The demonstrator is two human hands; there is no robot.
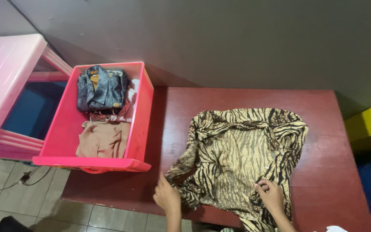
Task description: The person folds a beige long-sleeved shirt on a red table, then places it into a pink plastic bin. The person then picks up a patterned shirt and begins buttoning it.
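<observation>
A tiger-striped blouse [241, 159] is lying spread across the dark red table [327, 141], right of centre, its near hem hanging over the near edge; the left hand [166, 196] is pinching the blouse's near-left corner, fingers closed on the cloth; the right hand [271, 194] is resting on the near-right part of the fabric, fingertips gripping a fold. A pink plastic crate [140, 124] is sitting on the table's far-left corner, overhanging the edge; inside it a dark patterned garment [101, 88] is lying at the far end and a tan folded garment [103, 139] at the near end; a pink plastic table [5, 73] is standing at far left.
</observation>
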